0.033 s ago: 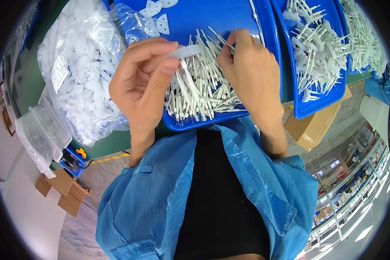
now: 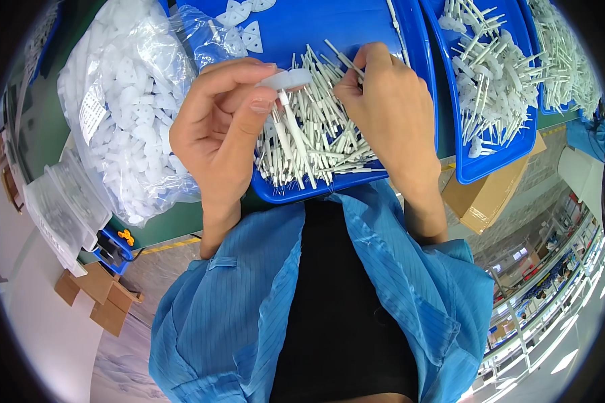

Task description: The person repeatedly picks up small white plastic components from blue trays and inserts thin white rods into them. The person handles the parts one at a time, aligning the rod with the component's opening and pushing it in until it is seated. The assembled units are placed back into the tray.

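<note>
Seemingly nothing has shifted since the earlier head-camera picture, which was taken at the same instant: both hands, the trays and the bag lie exactly as they did there.

From the head camera, the left hand (image 2: 218, 134) is raised over the near edge of a blue tray (image 2: 356, 27), its thumb and fingertips pinching a flat white plastic piece (image 2: 286, 78) with a thin white pin hanging below it. The right hand (image 2: 393, 111) rests over the same tray, its fingertips closed on the end of a single white pin (image 2: 343, 57) at the top of the heap. Between and under both hands lies a pile of white pins (image 2: 316, 144), spread across the tray's near half. A few white triangular pieces (image 2: 245, 33) lie loose at the tray's far left corner. Left of the tray, a clear plastic bag (image 2: 124, 107) bulges with more of the white pieces. To the right stands a second blue tray (image 2: 480, 171) holding assembled pins with heads (image 2: 494, 80), and a further tray of similar parts shows at the far right edge. Below it sits a brown cardboard box (image 2: 484, 201). The person wears a blue striped coat (image 2: 249, 302).
</note>
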The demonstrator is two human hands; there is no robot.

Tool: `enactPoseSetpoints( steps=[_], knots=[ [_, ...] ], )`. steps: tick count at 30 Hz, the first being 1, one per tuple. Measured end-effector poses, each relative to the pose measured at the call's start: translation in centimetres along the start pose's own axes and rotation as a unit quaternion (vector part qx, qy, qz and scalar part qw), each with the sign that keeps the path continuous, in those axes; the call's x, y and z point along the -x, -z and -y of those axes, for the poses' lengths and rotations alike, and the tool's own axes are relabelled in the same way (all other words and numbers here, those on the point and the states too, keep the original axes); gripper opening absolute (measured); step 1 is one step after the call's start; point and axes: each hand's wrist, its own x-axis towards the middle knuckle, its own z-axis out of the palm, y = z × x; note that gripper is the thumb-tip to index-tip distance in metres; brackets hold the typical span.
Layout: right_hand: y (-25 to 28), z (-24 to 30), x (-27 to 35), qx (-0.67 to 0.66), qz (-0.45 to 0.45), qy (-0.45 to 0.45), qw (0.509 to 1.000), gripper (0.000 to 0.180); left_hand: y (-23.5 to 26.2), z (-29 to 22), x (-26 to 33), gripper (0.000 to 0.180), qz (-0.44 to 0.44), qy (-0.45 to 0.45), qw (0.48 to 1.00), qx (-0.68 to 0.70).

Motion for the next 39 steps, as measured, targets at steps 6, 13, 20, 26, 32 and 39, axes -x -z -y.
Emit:
enactPoseSetpoints(
  steps=[6, 13, 20, 26, 32, 39],
  knots=[
    [2.7, 0.2, 0.1, -0.212, 0.032, -0.041, 0.976, 0.011, 0.0, -0.1, 0.1, 0.019, -0.008, 0.064, 0.998, 0.025],
    [4.3, 1.8, 2.5, -0.455, -0.015, 0.05, 0.889, 0.016, -0.7, 0.3, 0.1, 0.028, -0.03, 0.077, 0.997, -0.009],
    [1.8, 3.1, 2.9, -0.389, -0.013, 0.016, 0.921, 0.019, -0.9, 0.1, 0.1, 0.021, -0.052, 0.065, 0.996, 0.014],
    [2.8, 3.9, 3.1, -0.406, 0.041, -0.041, 0.912, 0.011, -0.4, 0.5, 0.2, 0.025, -0.012, 0.047, 0.999, -0.006],
    [2.4, 3.3, 3.1, -0.339, -0.003, 0.018, 0.94, 0.007, -0.5, 0.5, 0.1, 0.022, -0.017, 0.043, 0.999, -0.012],
    [2.3, 3.4, 3.2, -0.316, -0.029, 0.033, 0.948, 0.007, -0.9, -0.1, 0.1, 0.02, -0.014, 0.074, 0.996, 0.048]
  ],
)
